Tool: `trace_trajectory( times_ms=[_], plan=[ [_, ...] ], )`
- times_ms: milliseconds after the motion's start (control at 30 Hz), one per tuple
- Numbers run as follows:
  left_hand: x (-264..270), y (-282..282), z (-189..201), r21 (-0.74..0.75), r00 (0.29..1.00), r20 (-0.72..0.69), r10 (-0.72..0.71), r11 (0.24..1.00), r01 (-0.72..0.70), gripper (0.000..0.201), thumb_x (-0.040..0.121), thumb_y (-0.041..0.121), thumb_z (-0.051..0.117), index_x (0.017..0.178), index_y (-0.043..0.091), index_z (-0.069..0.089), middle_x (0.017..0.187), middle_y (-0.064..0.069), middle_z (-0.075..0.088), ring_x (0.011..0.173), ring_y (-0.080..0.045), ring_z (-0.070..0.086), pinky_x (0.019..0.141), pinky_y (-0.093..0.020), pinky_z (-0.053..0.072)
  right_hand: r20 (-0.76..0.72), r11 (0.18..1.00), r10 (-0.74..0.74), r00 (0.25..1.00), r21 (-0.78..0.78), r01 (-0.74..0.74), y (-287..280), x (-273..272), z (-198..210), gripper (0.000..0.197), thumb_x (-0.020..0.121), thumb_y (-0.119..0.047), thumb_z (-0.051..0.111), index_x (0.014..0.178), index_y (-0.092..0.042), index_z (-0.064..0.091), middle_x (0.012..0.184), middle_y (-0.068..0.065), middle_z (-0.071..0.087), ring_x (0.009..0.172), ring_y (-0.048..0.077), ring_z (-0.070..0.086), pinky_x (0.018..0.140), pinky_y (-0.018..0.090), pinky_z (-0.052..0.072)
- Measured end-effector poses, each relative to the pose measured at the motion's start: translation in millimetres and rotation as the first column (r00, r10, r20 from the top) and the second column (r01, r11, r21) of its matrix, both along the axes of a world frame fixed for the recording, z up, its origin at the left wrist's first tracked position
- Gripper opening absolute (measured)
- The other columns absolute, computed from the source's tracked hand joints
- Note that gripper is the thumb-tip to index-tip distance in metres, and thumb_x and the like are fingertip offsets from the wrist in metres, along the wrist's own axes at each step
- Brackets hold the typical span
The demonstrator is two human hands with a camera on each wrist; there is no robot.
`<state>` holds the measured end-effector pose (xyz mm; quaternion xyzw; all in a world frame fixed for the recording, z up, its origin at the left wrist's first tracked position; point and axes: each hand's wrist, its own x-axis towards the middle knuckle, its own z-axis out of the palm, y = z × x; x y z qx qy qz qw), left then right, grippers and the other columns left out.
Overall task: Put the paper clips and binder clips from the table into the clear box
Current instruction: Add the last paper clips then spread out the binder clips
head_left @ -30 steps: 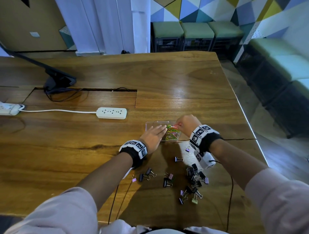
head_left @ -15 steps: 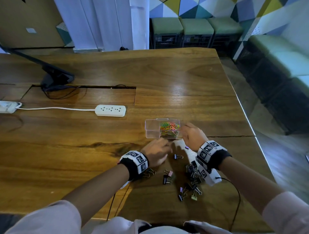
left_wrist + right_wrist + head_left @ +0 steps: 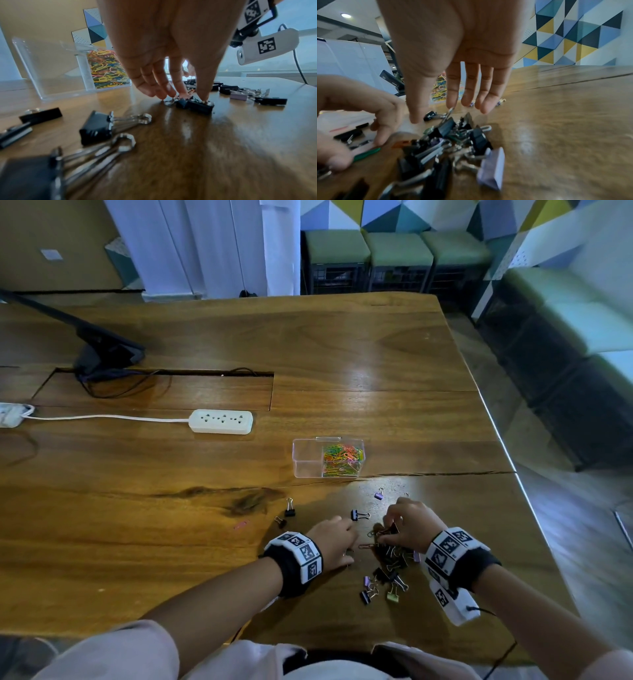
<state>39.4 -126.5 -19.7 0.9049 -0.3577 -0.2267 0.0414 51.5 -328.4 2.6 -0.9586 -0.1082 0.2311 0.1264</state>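
Note:
The clear box (image 3: pixel 308 457) stands on the wooden table, its right compartment full of coloured paper clips (image 3: pixel 342 457). A pile of black and purple binder clips (image 3: pixel 390 559) lies nearer to me. My left hand (image 3: pixel 346 542) reaches down beside the pile; in the left wrist view its thumb and fingertips (image 3: pixel 204 97) pinch a black binder clip (image 3: pixel 197 106) that lies on the table. My right hand (image 3: pixel 443 113) hovers over the pile (image 3: pixel 453 142) with fingers straight and spread, holding nothing. A green paper clip (image 3: pixel 366 152) lies under my left hand.
Loose clips lie left of the hands: a black binder clip (image 3: pixel 289 508) and a pink paper clip (image 3: pixel 241 524). A purple clip (image 3: pixel 379 494) lies toward the box. A white power strip (image 3: pixel 221 421) and a monitor stand (image 3: pixel 106 354) sit farther back. The table's right edge (image 3: pixel 496 426) is close.
Both hands have drawn back from the clear box toward me and come down at the binder clip pile. The left hand's fingers have closed on a black clip.

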Motion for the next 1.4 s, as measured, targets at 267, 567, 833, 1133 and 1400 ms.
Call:
trace_trajectory(
  times_ms=[267,567,833,1133,1400],
  plan=[
    [3.2,-0.8,-0.3,0.004,0.999,-0.025,0.023,1.000,-0.023,0.032,0.093,0.025,0.055,0.116,0.003,0.055,0.118,-0.011,0.050,0.110,-0.025,0.046,0.092,-0.036,0.043,-0.059,1.000,-0.011,0.998,-0.028,0.009,-8.9,-8.0,-8.3,0.025,0.077,-0.047,0.066,0.067,-0.029,0.052,0.086,-0.011,0.048,0.077,0.002,0.046,0.062,0.011,0.035],
    [5.3,-19.1,6.0,-0.156,0.988,-0.102,0.113,0.979,-0.128,0.017,0.095,0.022,0.052,0.103,0.007,0.056,0.109,-0.009,0.061,0.106,-0.023,0.052,0.089,-0.033,0.043,0.082,0.949,-0.315,0.946,-0.007,0.317,-37.3,0.5,-10.6,0.020,0.088,-0.037,0.057,0.082,-0.018,0.064,0.083,-0.006,0.052,0.076,0.009,0.051,0.062,0.016,0.035],
    [10.3,-33.9,1.7,-0.120,0.971,-0.155,0.182,0.972,-0.201,0.019,0.092,0.018,0.057,0.107,0.006,0.058,0.113,-0.010,0.062,0.108,-0.026,0.055,0.089,-0.036,0.046,0.189,0.941,-0.331,0.925,-0.003,0.338,-31.1,-5.1,-8.3,0.011,0.086,-0.031,0.059,0.088,-0.021,0.056,0.088,-0.010,0.048,0.077,0.010,0.054,0.066,0.021,0.045],
    [10.3,-37.4,1.0,-0.045,0.988,-0.087,0.130,0.990,-0.134,0.017,0.094,0.009,0.051,0.107,0.003,0.059,0.116,-0.012,0.054,0.110,-0.026,0.052,0.089,-0.033,0.045,0.040,0.999,-0.032,0.999,-0.038,0.033,-8.2,-19.5,-7.6,0.011,0.084,-0.030,0.063,0.093,-0.026,0.068,0.095,-0.008,0.056,0.087,0.007,0.055,0.075,0.024,0.053],
    [9.1,-39.1,4.9,0.001,0.997,-0.024,0.077,0.997,-0.077,0.018,0.094,0.001,0.047,0.108,-0.001,0.058,0.113,-0.016,0.059,0.107,-0.030,0.056,0.086,-0.037,0.048,0.044,0.993,-0.073,0.996,-0.089,0.076,0.9,-17.8,-7.4,0.015,0.086,-0.027,0.061,0.099,-0.024,0.070,0.103,-0.005,0.060,0.096,0.013,0.056,0.079,0.027,0.052]
  ],
)
